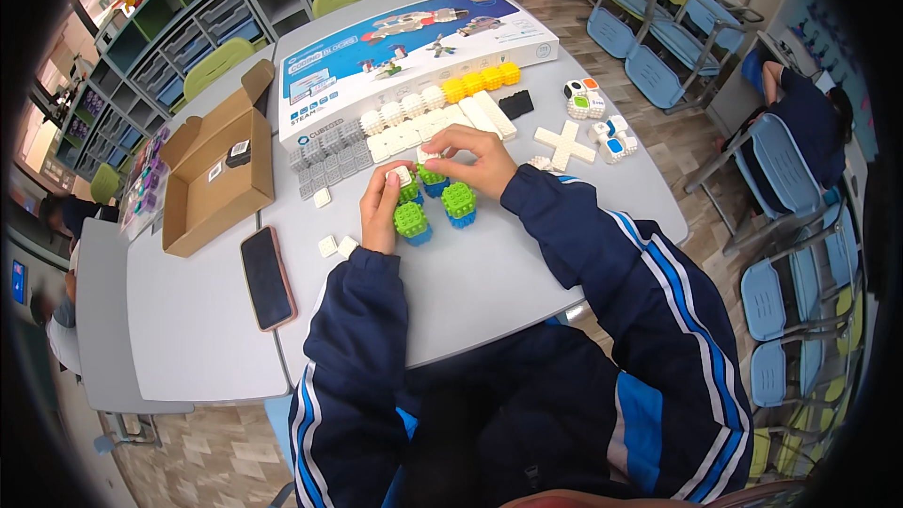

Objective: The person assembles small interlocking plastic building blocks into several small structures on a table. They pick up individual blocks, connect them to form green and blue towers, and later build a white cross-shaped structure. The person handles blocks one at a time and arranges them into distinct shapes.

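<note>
1. Landmark: the large printed box (423, 42), lying flat, its long axis running from near left to far right. On the person's side of it, beyond rows of loose blocks, stand four green-and-blue stacks (458, 196) — upright, green above blue, grouped close together.

2. The stacks lie between and just below the hands. The two nearer the box sit right under the fingertips; the other two stand farther from the box, the left one beside the left hand (380, 212), the right one below the right hand (478, 162). Each hand is nearest to the stacks on its own side.

3. The left hand's fingers curl at a white tile (403, 174) over one stack. The right hand's bent fingers meet at another white piece (428, 154), over the stack beside it. Contact is partly hidden, so I cannot tell whether either hand grips firmly.

4. Along the box's near edge run grey blocks (329, 158) and yellow cubes (482, 82); a white cross (564, 144) lies off its near right corner.

5. Print: the box carries pale lettering on blue, pictures of built models and small icons along its side. Left of it, an open brown carton (202, 212) bears a small white label — too small to read.
</note>
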The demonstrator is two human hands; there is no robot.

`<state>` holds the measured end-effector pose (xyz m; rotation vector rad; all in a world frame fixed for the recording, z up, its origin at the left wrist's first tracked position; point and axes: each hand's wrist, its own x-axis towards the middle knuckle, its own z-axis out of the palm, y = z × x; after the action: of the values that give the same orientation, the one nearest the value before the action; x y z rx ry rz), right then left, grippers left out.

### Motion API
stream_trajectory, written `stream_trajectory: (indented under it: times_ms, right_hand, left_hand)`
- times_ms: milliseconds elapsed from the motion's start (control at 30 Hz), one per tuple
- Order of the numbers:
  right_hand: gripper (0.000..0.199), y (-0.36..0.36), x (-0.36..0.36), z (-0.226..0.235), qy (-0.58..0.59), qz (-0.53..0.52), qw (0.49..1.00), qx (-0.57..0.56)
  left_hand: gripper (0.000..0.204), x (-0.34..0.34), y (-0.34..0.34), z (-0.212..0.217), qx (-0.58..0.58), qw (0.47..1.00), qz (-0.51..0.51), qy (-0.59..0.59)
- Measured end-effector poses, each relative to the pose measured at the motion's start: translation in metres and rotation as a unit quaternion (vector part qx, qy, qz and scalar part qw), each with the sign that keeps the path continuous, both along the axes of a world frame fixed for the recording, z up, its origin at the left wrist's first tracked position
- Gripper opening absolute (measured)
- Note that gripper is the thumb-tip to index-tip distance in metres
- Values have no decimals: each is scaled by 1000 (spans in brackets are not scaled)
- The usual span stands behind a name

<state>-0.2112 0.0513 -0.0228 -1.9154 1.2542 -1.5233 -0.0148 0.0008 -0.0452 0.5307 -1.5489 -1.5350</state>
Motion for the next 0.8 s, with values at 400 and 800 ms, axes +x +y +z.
stream_trajectory:
  times_ms: [400,800]
  right_hand:
    - [27,0,-10,0,51,-15,996,-66]
    - [23,3,-4,6,48,1,999,-22]
  left_hand:
    - [35,-1,-2,-2,-7,1000,-4,-5]
    - [34,0,-2,-3,0,1000,-7,-5]
